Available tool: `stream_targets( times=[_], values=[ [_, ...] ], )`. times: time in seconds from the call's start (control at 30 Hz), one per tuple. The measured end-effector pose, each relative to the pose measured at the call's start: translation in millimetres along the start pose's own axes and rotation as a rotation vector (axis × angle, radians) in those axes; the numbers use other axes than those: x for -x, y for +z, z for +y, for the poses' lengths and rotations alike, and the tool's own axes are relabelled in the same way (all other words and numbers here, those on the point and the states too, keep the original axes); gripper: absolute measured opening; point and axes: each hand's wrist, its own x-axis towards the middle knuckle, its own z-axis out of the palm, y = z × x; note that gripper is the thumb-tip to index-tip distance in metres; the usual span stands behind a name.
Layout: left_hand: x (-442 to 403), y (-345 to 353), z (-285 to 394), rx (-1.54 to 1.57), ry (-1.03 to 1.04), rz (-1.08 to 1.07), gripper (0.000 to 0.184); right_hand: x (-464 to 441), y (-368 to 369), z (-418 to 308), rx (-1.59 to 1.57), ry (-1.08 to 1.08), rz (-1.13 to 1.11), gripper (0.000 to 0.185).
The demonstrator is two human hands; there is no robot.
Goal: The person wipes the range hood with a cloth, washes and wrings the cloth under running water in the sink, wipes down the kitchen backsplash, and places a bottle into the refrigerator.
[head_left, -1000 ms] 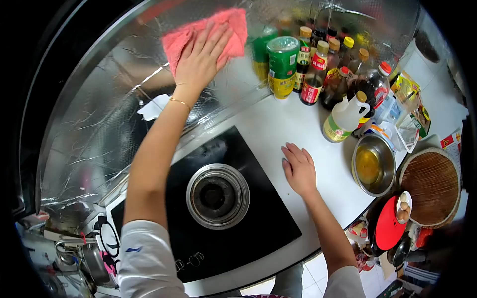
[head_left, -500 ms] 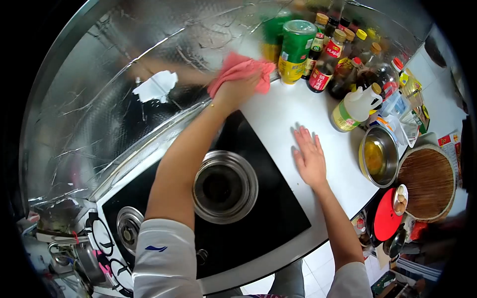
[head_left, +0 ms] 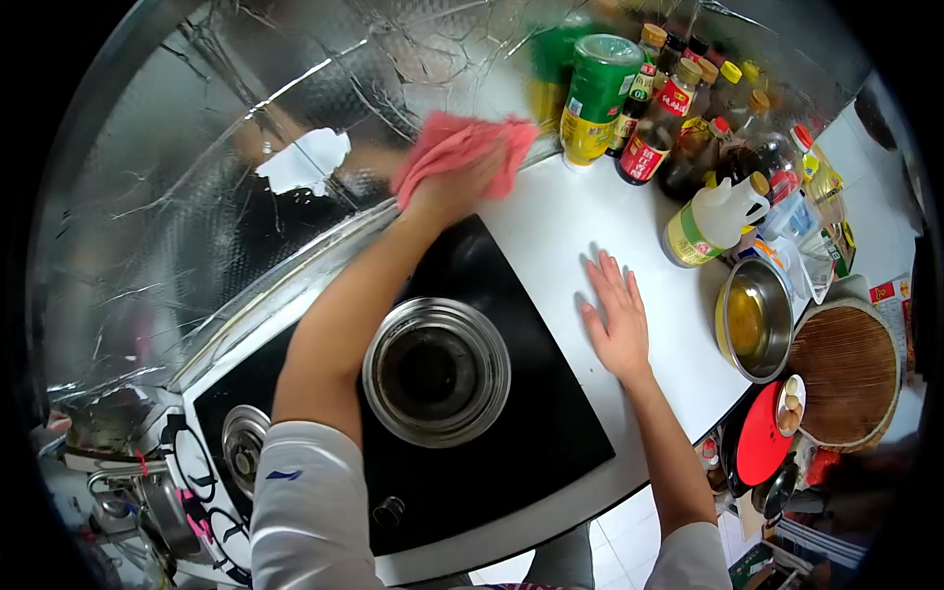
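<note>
A pink cloth (head_left: 433, 157) is under my left hand (head_left: 460, 189), pressed at the foot of the foil-covered wall (head_left: 226, 147), just behind the black stove top (head_left: 531, 393). The fingers are partly hidden by the cloth's folds and blurred. My right hand (head_left: 619, 320) lies flat on the white counter (head_left: 546, 221), fingers spread, right of the stove. A round metal burner (head_left: 437, 374) sits between my arms. Near the cloth's right side stands a green and yellow container (head_left: 598, 98).
Several sauce bottles (head_left: 659, 118) crowd the back right. A white jug (head_left: 713, 221) and a metal bowl with yellow liquid (head_left: 753, 320) stand right of my right hand. Beyond are a round wooden board (head_left: 846, 374) and a red lid (head_left: 765, 433). A sink (head_left: 167, 511) is at lower left.
My left hand has brought the cloth down from high on the foil wall to its base, then slightly left. My right hand stays flat on the counter. The view has shifted.
</note>
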Motion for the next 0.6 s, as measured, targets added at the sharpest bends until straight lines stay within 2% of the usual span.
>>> stream_targets(
  times=[0.03,0.1,0.17,0.33,0.4,0.47,0.53,0.6],
  values=[
    [-24.2,9.3,9.2,0.008,-0.001,0.012,0.054,-1.6,0.4,1.4,0.013,0.005,0.003,0.05],
    [-58.6,33.3,19.5,-0.687,-0.099,0.203,0.051,0.0,3.4,2.5,0.036,-0.019,-0.002,0.05],
    [-40.5,46.5,31.1,-0.677,-0.092,0.217,0.051,4.7,4.5,4.0,0.046,-0.021,-0.029,0.05],
    [49.9,39.9,-11.2,-0.819,0.033,0.198,0.049,0.7,5.7,7.4,0.048,-0.063,-0.043,0.049],
    [122.0,4.5,-33.5,0.255,-0.053,0.025,0.052,1.9,7.4,7.6,0.057,-0.042,-0.036,0.048],
    [205.9,30.5,-61.7,0.408,0.082,-0.036,0.057,2.3,5.9,7.0,0.028,-0.045,-0.033,0.048],
    [273.7,-13.0,-76.7,0.091,0.05,-0.329,0.061,3.7,5.6,8.1,-0.023,-0.04,-0.013,0.048],
    [339.9,-24.3,-96.1,0.004,0.065,-0.387,0.062,3.4,7.3,14.2,-0.087,-0.05,-0.001,0.047]
  ],
)
